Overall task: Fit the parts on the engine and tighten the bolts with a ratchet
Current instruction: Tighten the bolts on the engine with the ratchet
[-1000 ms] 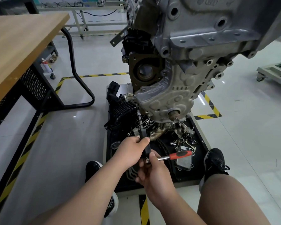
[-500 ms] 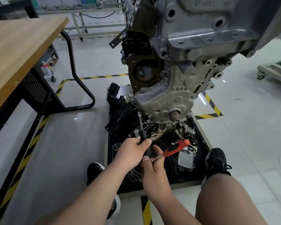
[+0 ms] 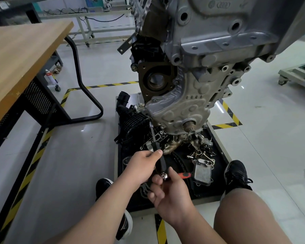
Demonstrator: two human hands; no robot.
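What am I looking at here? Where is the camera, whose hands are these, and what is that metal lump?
No robot here: a person wears a camera on the head, so the picture looks down past their own arms. The big grey block is an engine. Under it a black tray holds loose parts. The left hand grips a black-handled extension whose thin shaft reaches up to the engine's lower edge. The right hand holds a red-handled ratchet at the extension's bottom end. A wooden table stands at left.
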